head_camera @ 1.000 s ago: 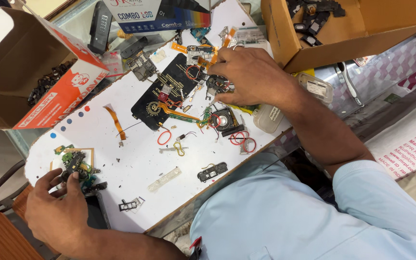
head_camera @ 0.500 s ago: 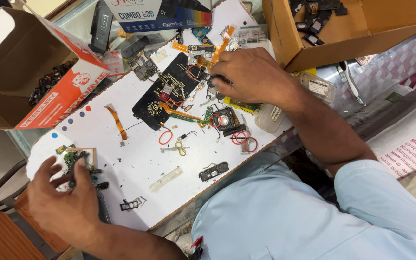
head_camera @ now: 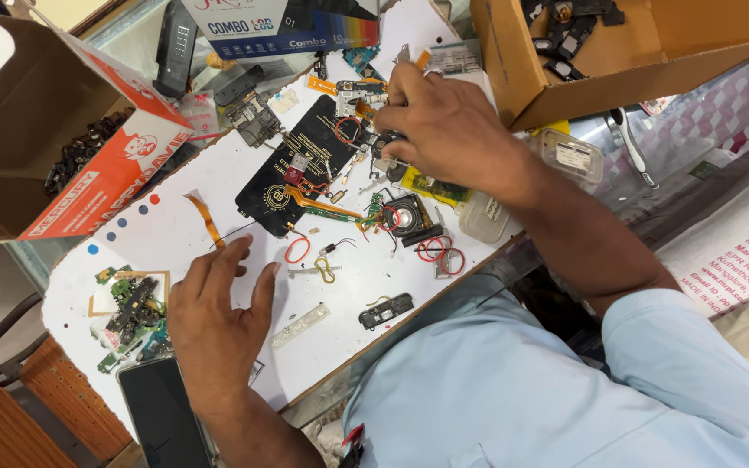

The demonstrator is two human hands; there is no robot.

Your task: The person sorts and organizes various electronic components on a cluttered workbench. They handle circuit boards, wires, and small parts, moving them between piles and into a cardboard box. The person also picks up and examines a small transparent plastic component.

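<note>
Since the earlier frame, left hand (head_camera: pixel 214 325) lifted off circuit scraps (head_camera: pixel 132 303), fingers spread; right hand (head_camera: pixel 448 130) pinches small, light, fragile parts (head_camera: pixel 374 143) above black board (head_camera: pixel 292 173); grip edges.

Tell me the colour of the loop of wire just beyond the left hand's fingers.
Red; the small red wire loop shows best in the head view, on the white board.
</note>
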